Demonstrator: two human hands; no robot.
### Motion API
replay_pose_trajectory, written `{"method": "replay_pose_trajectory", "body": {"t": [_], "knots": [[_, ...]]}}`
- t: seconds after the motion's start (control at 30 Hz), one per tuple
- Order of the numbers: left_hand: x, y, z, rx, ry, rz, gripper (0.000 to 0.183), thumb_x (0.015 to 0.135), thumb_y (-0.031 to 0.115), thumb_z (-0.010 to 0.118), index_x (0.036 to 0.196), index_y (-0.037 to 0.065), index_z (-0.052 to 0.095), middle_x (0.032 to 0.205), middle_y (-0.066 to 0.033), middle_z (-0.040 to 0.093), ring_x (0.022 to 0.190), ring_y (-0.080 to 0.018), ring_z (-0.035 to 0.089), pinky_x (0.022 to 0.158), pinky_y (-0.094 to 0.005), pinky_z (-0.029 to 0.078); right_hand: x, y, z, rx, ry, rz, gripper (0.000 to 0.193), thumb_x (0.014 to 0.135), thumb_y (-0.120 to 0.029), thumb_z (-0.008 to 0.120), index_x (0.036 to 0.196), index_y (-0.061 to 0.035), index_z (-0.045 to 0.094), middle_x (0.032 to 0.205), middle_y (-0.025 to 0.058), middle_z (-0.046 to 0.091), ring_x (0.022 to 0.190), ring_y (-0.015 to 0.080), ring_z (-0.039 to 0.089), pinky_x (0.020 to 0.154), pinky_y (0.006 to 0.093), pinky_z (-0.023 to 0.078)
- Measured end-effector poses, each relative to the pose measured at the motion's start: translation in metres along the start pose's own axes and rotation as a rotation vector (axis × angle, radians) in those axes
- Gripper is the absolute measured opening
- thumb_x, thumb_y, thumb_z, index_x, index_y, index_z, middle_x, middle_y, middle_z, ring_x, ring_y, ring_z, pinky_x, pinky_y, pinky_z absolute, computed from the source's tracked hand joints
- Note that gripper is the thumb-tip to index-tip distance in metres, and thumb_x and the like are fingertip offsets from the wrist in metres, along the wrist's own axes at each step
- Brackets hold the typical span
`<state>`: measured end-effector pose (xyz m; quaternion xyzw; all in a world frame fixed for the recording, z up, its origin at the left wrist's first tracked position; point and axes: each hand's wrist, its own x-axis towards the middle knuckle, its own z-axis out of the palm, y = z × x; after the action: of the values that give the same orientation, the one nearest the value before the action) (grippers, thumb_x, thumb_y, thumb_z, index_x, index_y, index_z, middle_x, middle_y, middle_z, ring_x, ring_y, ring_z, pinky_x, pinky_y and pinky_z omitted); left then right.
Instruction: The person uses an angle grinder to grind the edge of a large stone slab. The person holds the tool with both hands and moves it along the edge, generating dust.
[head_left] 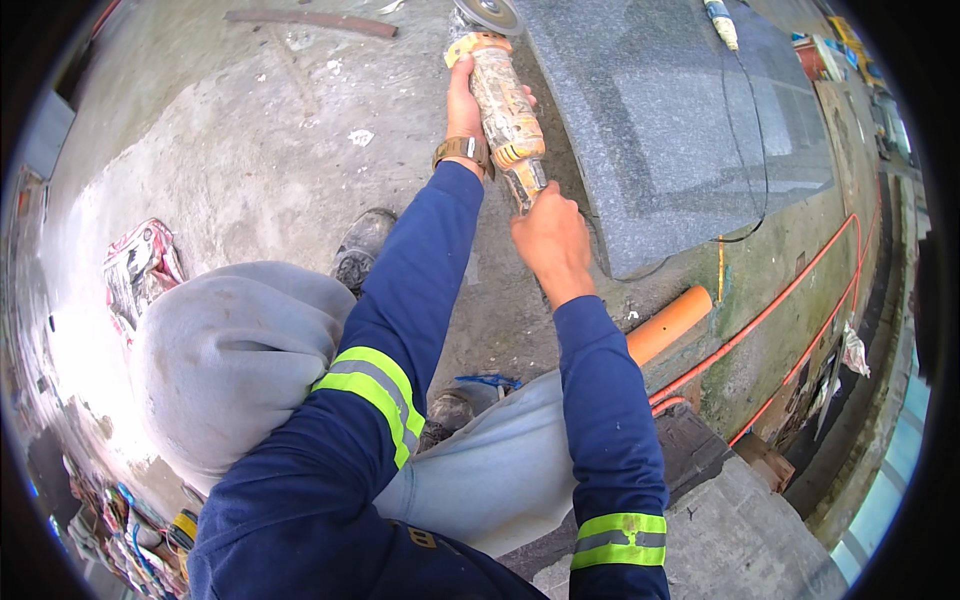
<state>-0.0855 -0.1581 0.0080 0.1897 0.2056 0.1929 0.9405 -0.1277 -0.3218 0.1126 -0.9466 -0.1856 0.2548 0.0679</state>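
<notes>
A yellow angle grinder (507, 108), worn and caked with grime, is held out in front of me by both hands. My left hand (464, 103) wraps round its body near the head, fingertips showing on the far side. Lower down, my right hand (555, 240) is closed round the tail end of the handle. The grinder's grey disc (490, 14) sits at the upper edge of the view, beside the edge of a dark grey speckled stone slab (690, 130). The disc's underside and whether it touches the slab cannot be made out.
A black cord (766, 160) with a pale connector (722, 25) lies across the slab. Right of my right arm are an orange pipe (670, 325) and an orange hose (770, 310). A flat brown strip (315, 20) and a crumpled bag (143, 262) lie on the concrete floor at left.
</notes>
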Motion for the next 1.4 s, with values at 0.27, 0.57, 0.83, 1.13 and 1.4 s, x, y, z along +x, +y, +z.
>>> {"method": "replay_pose_trajectory", "body": {"t": [0.27,0.57,0.83,1.13,1.4], "knots": [[0.010,0.005,-0.003,0.005,-0.024,0.000,0.071,0.093,0.061,0.037,0.129,0.000,0.043,0.095,-0.0249,0.064,0.078,-0.0359,0.068,0.065,-0.0487,0.059,0.008,-0.002,0.003,0.055,0.003,-0.002,0.043,0.078,-0.017,0.069,0.111,0.0073,0.057,0.099,0.0301,0.068,0.097,0.0438,0.066,0.086,0.0484,0.053],[0.017,0.007,-0.002,-0.017,-0.012,-0.010,0.069,0.091,0.061,0.041,0.126,0.002,0.047,0.090,-0.0240,0.065,0.075,-0.0358,0.068,0.063,-0.0491,0.058,0.017,-0.004,0.003,0.061,0.008,-0.023,0.044,0.078,-0.018,0.070,0.112,0.0082,0.058,0.098,0.0307,0.067,0.096,0.0443,0.066,0.085,0.0485,0.053],[0.024,0.012,-0.005,0.019,-0.018,-0.004,0.070,0.091,0.061,0.042,0.127,0.001,0.047,0.092,-0.0249,0.065,0.077,-0.0361,0.069,0.064,-0.0490,0.058,0.021,-0.010,0.005,0.101,0.013,-0.018,0.043,0.078,-0.016,0.069,0.111,0.0091,0.057,0.098,0.0320,0.067,0.095,0.0449,0.066,0.085,0.0486,0.053],[0.026,0.014,-0.005,0.051,-0.033,0.000,0.071,0.093,0.059,0.041,0.130,-0.001,0.044,0.098,-0.0259,0.063,0.081,-0.0366,0.068,0.067,-0.0483,0.059,0.024,-0.015,0.003,0.077,-0.004,-0.010,0.040,0.080,-0.016,0.070,0.110,0.0071,0.056,0.099,0.0291,0.068,0.096,0.0420,0.067,0.084,0.0473,0.054],[0.032,0.018,-0.004,0.041,-0.004,0.007,0.070,0.090,0.060,0.045,0.128,0.001,0.048,0.091,-0.0254,0.066,0.075,-0.0356,0.070,0.063,-0.0482,0.059,0.028,-0.018,0.003,0.075,-0.005,-0.019,0.039,0.081,-0.015,0.070,0.109,0.0068,0.056,0.099,0.0283,0.069,0.095,0.0412,0.068,0.083,0.0466,0.056]]}}
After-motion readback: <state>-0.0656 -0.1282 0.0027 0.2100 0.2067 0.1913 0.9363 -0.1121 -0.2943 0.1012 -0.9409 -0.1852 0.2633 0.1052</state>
